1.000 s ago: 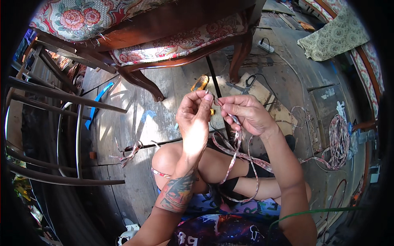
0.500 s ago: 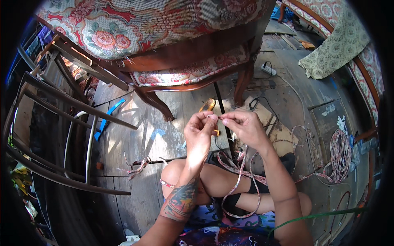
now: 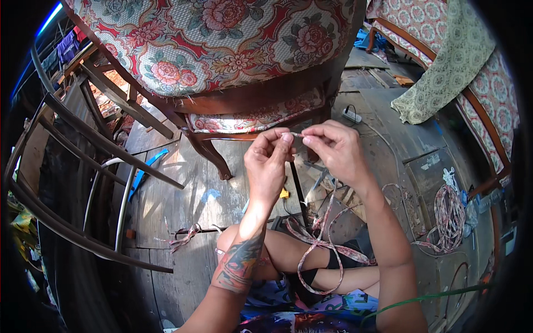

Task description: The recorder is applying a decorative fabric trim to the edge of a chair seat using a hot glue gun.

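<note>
Both hands are raised in front of the chair, fingertips close together. Between them is a short stretch of thin fabric-covered cord [image 3: 297,135], pinched by my left hand [image 3: 267,161] at one side and my right hand [image 3: 337,151] at the other. Floral cord of the same look [image 3: 301,265] hangs below my right hand and loops over my crossed legs. The fingers hide most of the pinched end. Just beyond the hands stands a wooden chair with floral upholstery [image 3: 239,55], its lower fabric edge frayed.
A coil of floral cord [image 3: 447,219] lies on the plank floor [image 3: 166,222] at right, near a white power strip [image 3: 351,115]. Metal chair legs [image 3: 111,141] rise at left beside a blue strip [image 3: 145,173]. A patterned cloth [image 3: 444,72] drapes over another upholstered seat.
Both hands have risen away from my lap, still pinching the cord, with more of it showing between the fingertips. The view has tilted up, showing more of the chair.
</note>
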The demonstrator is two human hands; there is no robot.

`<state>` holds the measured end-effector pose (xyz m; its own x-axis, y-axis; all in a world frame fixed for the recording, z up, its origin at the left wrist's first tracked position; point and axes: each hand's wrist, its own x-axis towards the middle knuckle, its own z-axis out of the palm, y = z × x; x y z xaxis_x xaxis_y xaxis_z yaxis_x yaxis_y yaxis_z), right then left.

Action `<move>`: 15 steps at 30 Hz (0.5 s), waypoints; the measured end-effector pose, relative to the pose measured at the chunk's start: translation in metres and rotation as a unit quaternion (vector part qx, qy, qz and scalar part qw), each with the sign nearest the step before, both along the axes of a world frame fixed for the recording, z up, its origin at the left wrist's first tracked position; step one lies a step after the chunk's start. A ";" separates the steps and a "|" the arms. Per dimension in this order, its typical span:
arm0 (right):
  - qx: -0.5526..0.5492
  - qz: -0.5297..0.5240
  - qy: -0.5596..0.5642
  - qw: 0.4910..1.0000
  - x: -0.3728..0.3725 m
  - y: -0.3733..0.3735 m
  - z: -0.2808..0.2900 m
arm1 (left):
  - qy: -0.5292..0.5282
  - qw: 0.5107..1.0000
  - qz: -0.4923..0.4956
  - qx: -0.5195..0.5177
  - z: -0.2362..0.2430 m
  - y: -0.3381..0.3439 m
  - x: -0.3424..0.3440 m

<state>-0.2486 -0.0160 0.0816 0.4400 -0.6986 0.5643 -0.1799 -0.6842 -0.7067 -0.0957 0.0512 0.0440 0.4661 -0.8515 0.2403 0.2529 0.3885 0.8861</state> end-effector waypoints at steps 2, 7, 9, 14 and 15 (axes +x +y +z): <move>-0.073 -0.006 -0.012 0.997 0.014 -0.010 0.029 | -0.019 0.999 0.026 -0.026 0.031 -0.011 0.011; -0.212 -0.009 -0.065 0.975 0.045 -0.030 0.064 | 0.006 0.990 0.054 -0.132 0.059 -0.035 0.028; -0.246 -0.007 -0.071 0.967 0.054 -0.034 0.065 | -0.002 0.988 0.075 -0.134 0.053 -0.040 0.034; -0.278 -0.014 -0.066 0.958 0.070 -0.037 0.055 | 0.025 0.982 0.112 -0.150 0.043 -0.039 0.040; -0.279 -0.016 -0.062 0.958 0.068 -0.039 0.053 | 0.031 0.983 0.110 -0.142 0.039 -0.040 0.038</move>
<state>-0.1801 -0.0548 0.1344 0.3288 -0.2850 0.9003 -0.1466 -0.9572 -0.2495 -0.0574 0.0109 0.0827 0.6528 -0.6314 0.4186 0.1859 0.6692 0.7194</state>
